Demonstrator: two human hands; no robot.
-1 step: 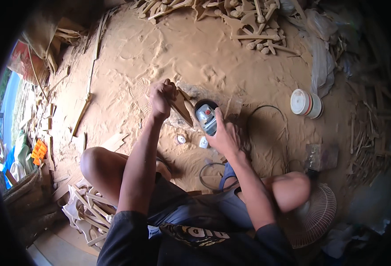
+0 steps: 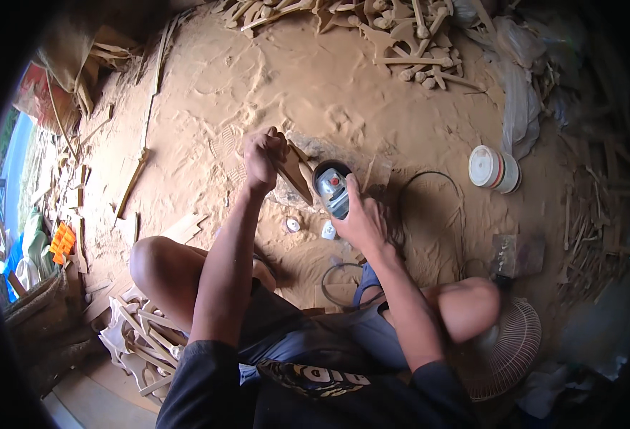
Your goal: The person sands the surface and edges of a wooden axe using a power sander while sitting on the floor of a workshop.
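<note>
My left hand (image 2: 263, 161) is closed in a fist around the upper end of a flat, tan bone piece (image 2: 298, 179), which slants down to the right and tapers at its lower tip. In my right hand (image 2: 366, 220) is an angle grinder (image 2: 335, 194) with a silver head, a red button and a dark round guard. The grinder's guard is close beside the bone piece; whether its disc touches the piece is hidden. Below them on the dusty ground are a small round white object (image 2: 292, 224) and a small white block (image 2: 328, 229).
Knobbed bones (image 2: 415, 50) are heaped at the far side, and more bones (image 2: 140, 336) lie by my left knee. A white tub (image 2: 495, 169) is at the right. A black cable (image 2: 460, 214) loops near my right leg, beside a round fan cage (image 2: 511, 350).
</note>
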